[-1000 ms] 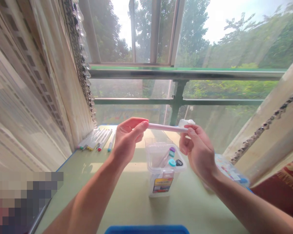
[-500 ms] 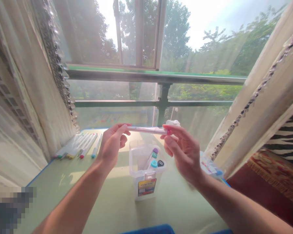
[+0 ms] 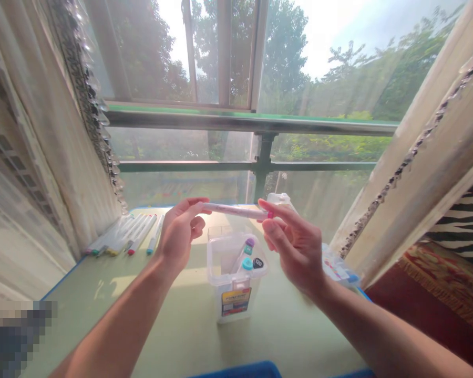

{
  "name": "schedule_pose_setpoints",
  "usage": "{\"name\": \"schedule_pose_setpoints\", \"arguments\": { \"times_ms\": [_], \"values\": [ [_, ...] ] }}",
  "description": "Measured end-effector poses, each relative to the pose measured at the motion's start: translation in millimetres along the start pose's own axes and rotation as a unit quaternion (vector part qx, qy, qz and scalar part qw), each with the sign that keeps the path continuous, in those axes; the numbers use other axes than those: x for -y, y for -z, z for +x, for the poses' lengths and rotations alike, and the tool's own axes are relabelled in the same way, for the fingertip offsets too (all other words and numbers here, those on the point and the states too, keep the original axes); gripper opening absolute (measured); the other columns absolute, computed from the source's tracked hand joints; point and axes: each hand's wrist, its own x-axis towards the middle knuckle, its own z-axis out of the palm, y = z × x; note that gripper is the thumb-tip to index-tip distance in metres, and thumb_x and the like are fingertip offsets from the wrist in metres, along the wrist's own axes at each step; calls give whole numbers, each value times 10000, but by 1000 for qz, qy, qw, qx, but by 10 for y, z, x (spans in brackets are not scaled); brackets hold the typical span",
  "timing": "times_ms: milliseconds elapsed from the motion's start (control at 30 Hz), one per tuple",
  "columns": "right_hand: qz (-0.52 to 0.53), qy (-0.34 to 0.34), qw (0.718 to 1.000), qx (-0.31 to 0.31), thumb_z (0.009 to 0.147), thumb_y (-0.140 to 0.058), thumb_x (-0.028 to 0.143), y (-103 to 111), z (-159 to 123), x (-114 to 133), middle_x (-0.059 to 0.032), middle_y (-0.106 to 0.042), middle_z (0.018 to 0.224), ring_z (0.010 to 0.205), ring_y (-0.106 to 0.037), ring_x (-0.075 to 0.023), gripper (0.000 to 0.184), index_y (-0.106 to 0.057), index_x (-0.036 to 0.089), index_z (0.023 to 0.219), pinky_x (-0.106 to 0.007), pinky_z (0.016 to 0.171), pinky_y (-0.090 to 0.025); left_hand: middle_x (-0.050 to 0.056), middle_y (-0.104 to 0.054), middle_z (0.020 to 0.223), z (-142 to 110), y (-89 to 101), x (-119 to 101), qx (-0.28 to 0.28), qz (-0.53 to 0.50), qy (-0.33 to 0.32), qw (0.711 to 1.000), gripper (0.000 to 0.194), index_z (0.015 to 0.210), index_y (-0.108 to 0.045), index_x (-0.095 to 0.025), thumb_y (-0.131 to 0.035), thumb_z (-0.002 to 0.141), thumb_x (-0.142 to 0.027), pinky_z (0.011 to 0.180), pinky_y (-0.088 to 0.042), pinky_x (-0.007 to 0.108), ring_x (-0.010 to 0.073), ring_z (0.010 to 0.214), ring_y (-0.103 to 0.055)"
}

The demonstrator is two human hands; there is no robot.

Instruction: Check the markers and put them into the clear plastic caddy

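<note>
A white marker pen (image 3: 236,211) with a pink end is held nearly level above the table. The fingers and thumb of my left hand (image 3: 181,231) pinch its left end. At the pink right end, my right hand (image 3: 295,244) grips it between thumb and index finger. Below the pen stands a clear plastic box (image 3: 217,286) without a lid over its top, bearing a yellow and black label. Several markers (image 3: 247,263) with purple, turquoise and black ends stand inside it.
Several white markers (image 3: 136,233) lie in a row at the table's back left. A white container (image 3: 279,199) stands behind my right hand, a clear case (image 3: 339,268) to its right. Blue trays (image 3: 236,370) reach in at the table's (image 3: 181,336) front edge. A window rises behind.
Both hands stay on the marker. Its left end has risen slightly, or its right end dipped, so the pen tilts a little more. Everything else looks the same.
</note>
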Motion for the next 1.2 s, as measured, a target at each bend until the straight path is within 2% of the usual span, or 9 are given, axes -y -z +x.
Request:
{"name": "schedule_pose_setpoints", "arguments": {
  "times_ms": [167, 367, 533, 767, 900, 1200],
  "values": [
    [6, -41, 998, -36, 904, -748, 390, -15, 39, -60, -8, -690, 775, 503, -474, -74, 279, -784, 226, 1127, -227, 435, -359, -7, -622, 698, -15, -1, -25, 6, -37, -9, 999, 320, 953, -711, -136, -793, 672, -266, 442, -239, 182, 38, 471, -381],
    [21, -72, 995, -63, 910, -737, 442, -16, 83, -102, -5, -700, 784, 447, -453, -56, 323, -728, 203, 1128, -217, 400, -343, 1, -618, 666, -28, -11, -38, 20, -33, -26, 999, 240, 893, -716, -141, -757, 683, -250, 436, -215, 202, 47, 455, -374],
    [75, -113, 986, -99, 870, -773, 474, -21, 125, -115, 16, -663, 764, 459, -444, -57, 326, -648, 208, 1013, -190, 377, -311, 26, -656, 648, -46, -14, -29, 81, -19, -44, 996, 165, 802, -720, -146, -755, 707, -275, 445, -218, 220, 67, 464, -396],
    [80, -148, 981, -92, 912, -733, 481, 11, 127, -149, 85, -536, 561, 416, -435, -73, 378, -651, 202, 1154, -192, 382, -305, 3, -615, 612, -58, 7, -26, 139, -27, -87, 986, 115, 772, -740, -172, -764, 732, -277, 471, -216, 235, 75, 487, -394],
    [85, -157, 979, -99, 900, -749, 482, 20, 132, -146, 82, -560, 566, 400, -432, -68, 402, -645, 196, 1163, -194, 375, -302, -11, -559, 591, -65, 17, -20, 146, -10, -93, 985, 106, 764, -742, -174, -755, 750, -278, 485, -212, 240, 79, 501, -383],
    [109, -158, 975, -110, 866, -790, 462, 23, 153, -159, 73, -616, 647, 387, -465, -46, 389, -615, 198, 1091, -184, 363, -297, -24, -541, 594, -61, 44, 9, 138, 21, -118, 983, 78, 798, -754, -182, -749, 784, -259, 488, -221, 240, 77, 517, -380]
  ]
}}
